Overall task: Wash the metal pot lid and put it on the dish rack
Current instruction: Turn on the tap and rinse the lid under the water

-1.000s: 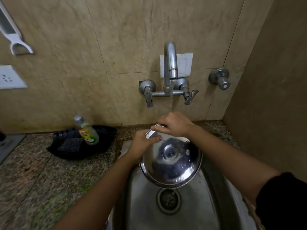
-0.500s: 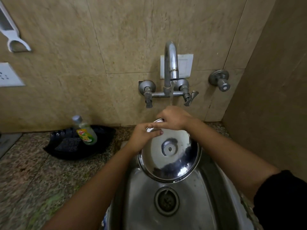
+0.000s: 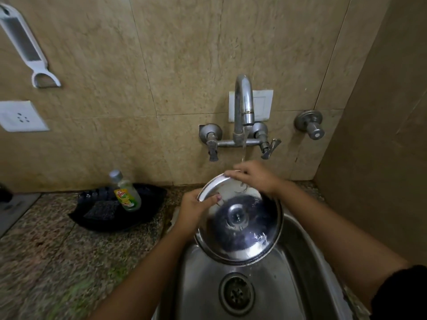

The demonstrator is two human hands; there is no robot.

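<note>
At the far left a white holder [image 3: 27, 46] is fixed to the tiled wall, with a socket [image 3: 22, 116] below it. On the granite counter [image 3: 46, 250] a black tray [image 3: 111, 209] is set against the wall, and a soap bottle [image 3: 126, 192] is leaned in it. The lid [image 3: 240, 218] is held tilted over the steel sink [image 3: 300, 262], above the drain [image 3: 236, 293], its knob turned toward the camera. Its left rim is gripped by the left hand [image 3: 191, 210], thumb laid across the top surface. Its far edge is pinched by the right hand [image 3: 256, 179], fingers curled over the rim. A thin stream is run from the tap [image 3: 243, 107] onto the right hand and lid. A valve [image 3: 310, 125] is mounted on the wall to the right.
</note>
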